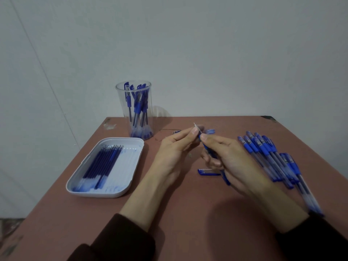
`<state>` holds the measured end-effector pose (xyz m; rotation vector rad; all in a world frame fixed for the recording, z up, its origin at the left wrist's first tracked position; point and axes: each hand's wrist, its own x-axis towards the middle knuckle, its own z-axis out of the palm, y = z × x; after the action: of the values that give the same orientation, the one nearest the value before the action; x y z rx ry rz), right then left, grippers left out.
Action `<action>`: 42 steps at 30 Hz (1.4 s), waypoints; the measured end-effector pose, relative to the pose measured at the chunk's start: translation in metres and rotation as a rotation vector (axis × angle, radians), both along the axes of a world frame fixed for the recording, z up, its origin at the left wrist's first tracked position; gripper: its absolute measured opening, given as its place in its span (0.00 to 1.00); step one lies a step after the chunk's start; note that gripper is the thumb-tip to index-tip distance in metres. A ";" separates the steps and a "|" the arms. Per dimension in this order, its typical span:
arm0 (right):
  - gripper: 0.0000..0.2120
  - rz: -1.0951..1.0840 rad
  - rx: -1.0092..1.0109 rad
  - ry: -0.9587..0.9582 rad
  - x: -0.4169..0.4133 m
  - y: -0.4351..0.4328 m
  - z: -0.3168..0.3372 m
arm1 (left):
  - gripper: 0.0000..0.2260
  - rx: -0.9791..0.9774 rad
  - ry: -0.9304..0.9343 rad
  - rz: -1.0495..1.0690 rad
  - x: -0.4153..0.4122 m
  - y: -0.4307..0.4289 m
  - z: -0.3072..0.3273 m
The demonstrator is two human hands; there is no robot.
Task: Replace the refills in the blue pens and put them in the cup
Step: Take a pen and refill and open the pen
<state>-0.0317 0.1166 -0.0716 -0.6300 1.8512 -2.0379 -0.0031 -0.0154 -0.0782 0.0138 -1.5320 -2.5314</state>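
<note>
Mid-job: cup [134, 102] at back of worktop [169, 213] holds several blue pens, but a big pile [271, 157] waits on the right. Left hand [174, 147] pinches the tip end of a pen [205, 147]; right hand [232, 159] has its grip clamped round the barrel. Refills [103, 162] sit in tray [131, 166]. Loose cap [208, 172] below; route to cup looks clear.

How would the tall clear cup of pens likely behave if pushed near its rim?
The cup looks tall and narrow, so it would probably tip rather than slide. Its clear wall suggests light plastic; the pens inside likely add some steadying weight.
</note>
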 end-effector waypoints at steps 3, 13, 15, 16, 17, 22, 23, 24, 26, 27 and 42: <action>0.07 -0.078 0.005 0.150 0.002 -0.004 -0.004 | 0.15 0.022 0.004 0.096 -0.002 0.001 0.000; 0.05 -0.263 0.046 0.215 -0.010 -0.003 -0.010 | 0.13 0.142 0.049 0.065 -0.001 0.003 0.006; 0.05 -0.269 0.057 0.216 -0.011 -0.002 -0.010 | 0.11 0.120 0.050 0.093 -0.001 0.001 0.005; 0.05 -0.249 0.060 0.218 -0.010 -0.002 -0.010 | 0.11 0.100 0.049 0.103 -0.002 0.001 0.004; 0.05 -0.217 0.068 0.225 -0.010 -0.002 -0.010 | 0.11 0.081 0.048 0.105 -0.002 0.000 0.004; 0.07 -0.189 0.171 0.285 -0.007 -0.001 -0.009 | 0.12 -0.026 0.065 0.168 -0.002 0.000 0.005; 0.07 -0.214 0.212 0.321 -0.008 -0.001 -0.010 | 0.12 -0.037 0.056 0.187 -0.002 0.000 0.004; 0.08 -0.235 0.251 0.365 -0.008 -0.001 -0.011 | 0.12 -0.047 0.043 0.201 -0.002 0.000 0.003; 0.07 -0.268 0.312 0.474 -0.007 -0.001 -0.012 | 0.09 -0.097 0.007 0.223 -0.003 0.000 0.001; 0.06 -0.288 0.342 0.537 -0.007 -0.001 -0.012 | 0.07 -0.132 -0.010 0.238 -0.003 0.000 0.000; 0.05 -0.518 0.514 0.724 -0.013 0.009 -0.011 | 0.04 -0.540 -0.155 0.364 -0.005 -0.021 -0.004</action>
<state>-0.0446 0.1252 -0.0830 -0.8719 3.0890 -1.5459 -0.0083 -0.0364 -0.0819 0.3829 -2.0086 -1.8203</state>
